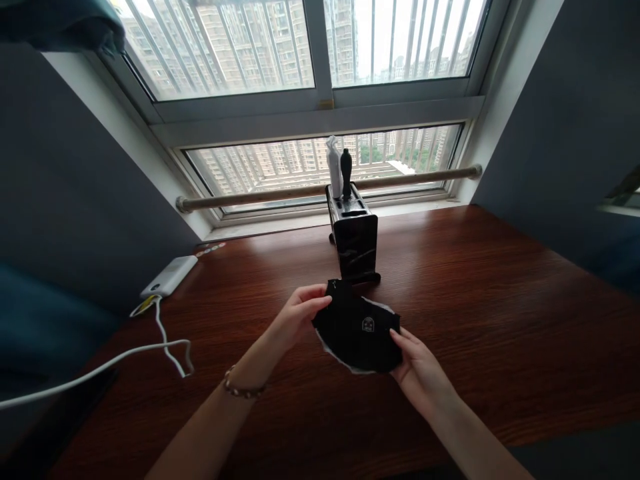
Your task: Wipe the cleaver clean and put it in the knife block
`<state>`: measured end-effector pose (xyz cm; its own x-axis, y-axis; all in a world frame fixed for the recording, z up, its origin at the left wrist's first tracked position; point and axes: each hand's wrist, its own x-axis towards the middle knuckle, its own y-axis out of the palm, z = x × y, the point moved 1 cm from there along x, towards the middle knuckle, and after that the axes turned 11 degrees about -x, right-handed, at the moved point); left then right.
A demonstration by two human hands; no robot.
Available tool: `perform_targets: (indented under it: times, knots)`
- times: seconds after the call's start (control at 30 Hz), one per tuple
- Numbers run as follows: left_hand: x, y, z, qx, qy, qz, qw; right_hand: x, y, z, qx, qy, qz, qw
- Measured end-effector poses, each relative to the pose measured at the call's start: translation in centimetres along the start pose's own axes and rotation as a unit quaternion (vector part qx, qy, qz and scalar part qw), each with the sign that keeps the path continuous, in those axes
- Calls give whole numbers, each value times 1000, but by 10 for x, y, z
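A piece of black cloth (353, 337) hangs above the desk, with a small pale emblem on its front and a whitish layer showing along its edges. My left hand (303, 308) pinches its upper left corner between thumb and fingers. At the right edge, my right hand (413, 360) grips the cloth, its thumb in front and its other fingers mostly hidden behind. Just beyond the cloth stands a glossy black knife block (356, 243). A black handle (347, 170) and a white wrapped item (334, 167) stick up from its slotted top.
The brown wooden desk (475, 287) runs up to a barred window. On the left lies a white power strip (170, 277) with a white cable (100, 370) trailing off the desk. A horizontal rail (280, 195) crosses the window behind the knife block.
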<state>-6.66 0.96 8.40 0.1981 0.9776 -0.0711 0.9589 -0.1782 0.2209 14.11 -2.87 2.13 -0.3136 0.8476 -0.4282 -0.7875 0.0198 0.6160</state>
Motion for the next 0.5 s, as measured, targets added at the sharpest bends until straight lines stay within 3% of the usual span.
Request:
perform_targets:
  times: [0.1,0.17,0.23,0.27,0.3,0.37,0.4,0.43,0.5]
  knots:
    - [10,-23,-11,145,48,40,987,6,-8,20,-102,-146,-9,984]
    - [19,-36,-10,236,91,45,966,7,-11,33,-201,-248,-8,948]
    - [26,-49,-3,317,121,51,939,4,-11,40,-316,-313,41,895]
    - [30,-55,2,357,127,52,924,1,-11,40,-396,-335,87,851]
    - [33,-61,8,398,129,49,907,-2,-10,38,-495,-353,139,782]
    - [36,-71,16,480,124,35,868,-9,-10,27,-679,-348,222,607]
    - [36,-74,19,516,119,29,848,-12,-11,20,-738,-327,242,538]
    - [35,-75,20,546,115,26,829,-15,-11,14,-771,-300,253,501]
    - [30,-69,21,588,109,33,800,-18,-10,5,-797,-274,260,471]
